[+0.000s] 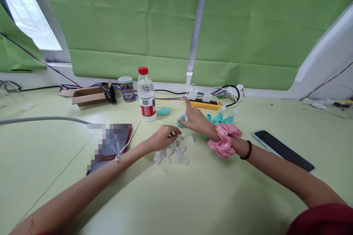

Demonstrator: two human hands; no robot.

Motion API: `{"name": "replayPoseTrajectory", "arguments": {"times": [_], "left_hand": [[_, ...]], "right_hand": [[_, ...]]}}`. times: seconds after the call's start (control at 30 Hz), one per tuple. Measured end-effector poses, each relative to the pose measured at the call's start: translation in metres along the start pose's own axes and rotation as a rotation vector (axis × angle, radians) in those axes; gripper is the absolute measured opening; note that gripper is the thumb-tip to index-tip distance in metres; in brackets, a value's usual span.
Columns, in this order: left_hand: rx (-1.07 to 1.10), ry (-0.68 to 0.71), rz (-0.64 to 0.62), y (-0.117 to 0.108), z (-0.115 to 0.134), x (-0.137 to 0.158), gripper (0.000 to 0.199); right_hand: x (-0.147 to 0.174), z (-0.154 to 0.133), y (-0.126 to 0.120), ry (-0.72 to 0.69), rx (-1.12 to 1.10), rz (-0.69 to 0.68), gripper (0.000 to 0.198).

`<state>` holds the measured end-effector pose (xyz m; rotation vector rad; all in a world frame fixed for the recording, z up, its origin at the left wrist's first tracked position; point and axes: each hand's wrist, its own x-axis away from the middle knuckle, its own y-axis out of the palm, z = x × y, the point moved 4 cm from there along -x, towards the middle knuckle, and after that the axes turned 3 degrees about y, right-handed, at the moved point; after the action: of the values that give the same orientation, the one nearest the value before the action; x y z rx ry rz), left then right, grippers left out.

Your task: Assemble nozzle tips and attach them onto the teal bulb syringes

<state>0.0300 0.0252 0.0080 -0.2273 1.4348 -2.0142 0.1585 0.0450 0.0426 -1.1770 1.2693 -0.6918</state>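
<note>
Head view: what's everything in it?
Table: one, pale green, foreground
Window: one, bright, left
Coverings: several, green, back
Bottle: one, clear, back centre
Can: one, multicoloured, beside bottle
Box: one, brown, left
Cables: many, mixed, back
Power strip: one, orange, back
Hollow pieces: several, teal, centre
Small pieces: many, translucent, centre
Device: one, red-edged, left
Phone: one, dark-screened, right
Scrunchie: one, pink, right arm
Wristband: one, black, right arm
Left hand, right hand: two, bare, centre

Plastic btl [146,97] w/ red cap [143,70] just R of printed can [127,90]. Open cardboard box [89,99] L of can, blk cable coil [109,93] at its R end. Orange pwr strip [206,105] w/ white chargers [207,97] at back. Smartphone [284,149] flat, R.
</note>
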Motion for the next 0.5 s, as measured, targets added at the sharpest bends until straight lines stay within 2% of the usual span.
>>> {"name": "replayPoseTrajectory", "arguments": {"times": [0.13,0.27,0.37,0.5], "left_hand": [[-0.087,0.013,0.063,-0.012,0.005,0.021,0.024],[-0.345,0.013,0.068,-0.011,0.014,0.049,0.027],[-0.391,0.026,0.01,0.001,0.022,0.059,0.037],[-0.33,0.052,-0.01,0.016,0.027,0.056,0.031]], "right_hand": [[0.027,-0.007,-0.021,-0.009,0.083,0.147,0.068],[0.055,-0.026,-0.026,-0.279,0.016,0.18,0.041],[0.053,-0.029,-0.015,-0.312,0.087,0.099,0.038],[0.036,-0.025,0.008,-0.391,0.147,-0.178,0.025]]}}
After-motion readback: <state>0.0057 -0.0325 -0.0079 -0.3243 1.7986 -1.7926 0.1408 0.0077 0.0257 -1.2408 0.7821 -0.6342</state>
